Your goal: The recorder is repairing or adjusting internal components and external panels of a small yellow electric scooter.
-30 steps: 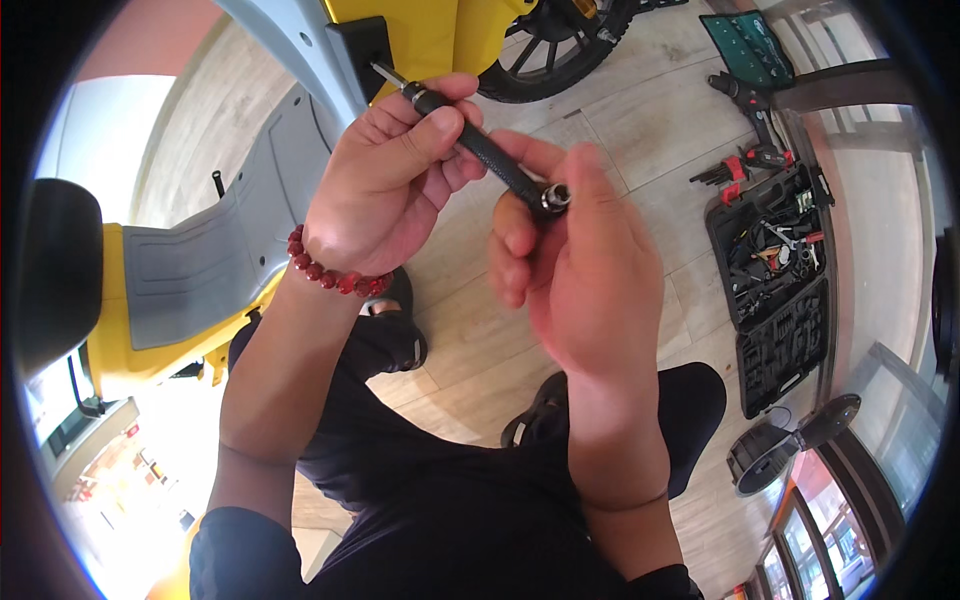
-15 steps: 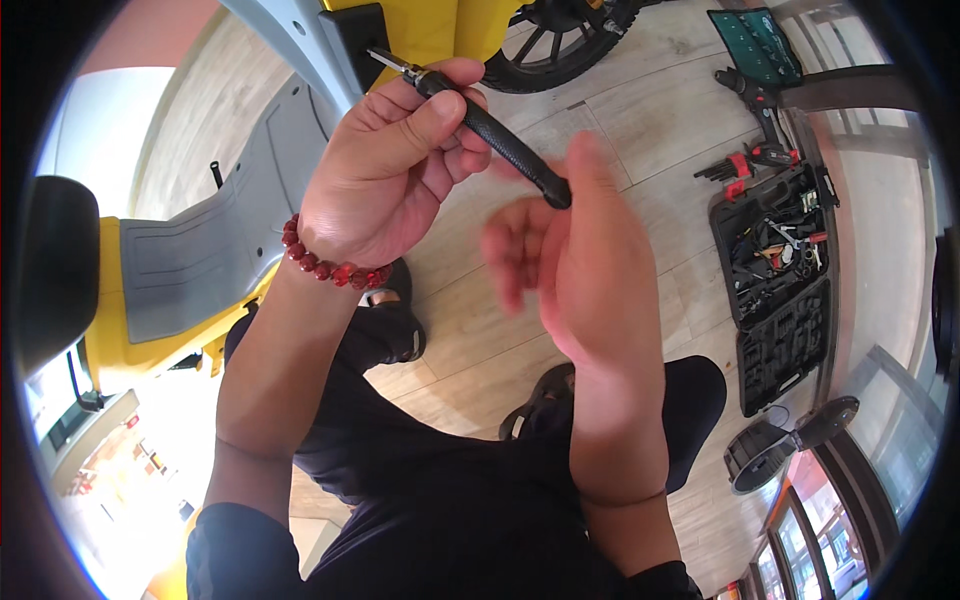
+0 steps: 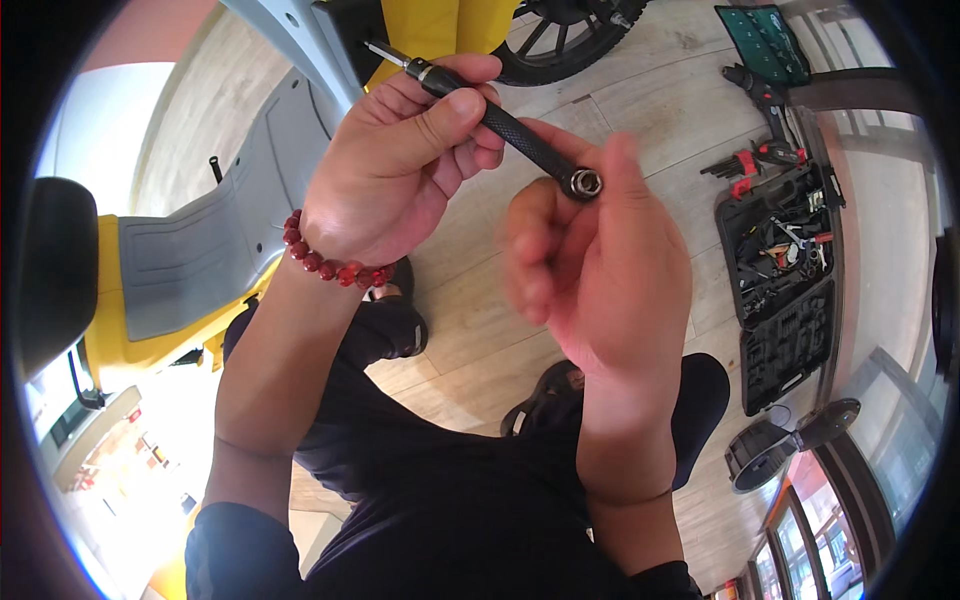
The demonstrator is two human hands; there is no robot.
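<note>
A screwdriver (image 3: 530, 142) with a black knurled handle and a slim metal bit slants across the space between my hands. My left hand (image 3: 400, 160), with a red bead bracelet at the wrist, is closed round its upper part, thumb and fingertips near the metal collar. At the handle's lower end a round metal ring faces up. My right hand (image 3: 610, 250) has thumb and forefinger around that end, with the other fingers loosely curled. The bit points at a black block (image 3: 350, 40) on a yellow and grey vehicle (image 3: 200, 265); whether it touches is unclear.
Along the right lies an opened black tool case (image 3: 785, 335) holding several tools. Beyond it are a cordless drill (image 3: 755, 98), a red-and-black bit set (image 3: 735, 172) and a green tool pouch (image 3: 765, 45). A black spoked wheel (image 3: 570, 45) stands at the top.
My right hand has shifted slightly right, and the handle's lower end has turned so its metal ring now shows. My left hand has moved slightly right with the screwdriver.
</note>
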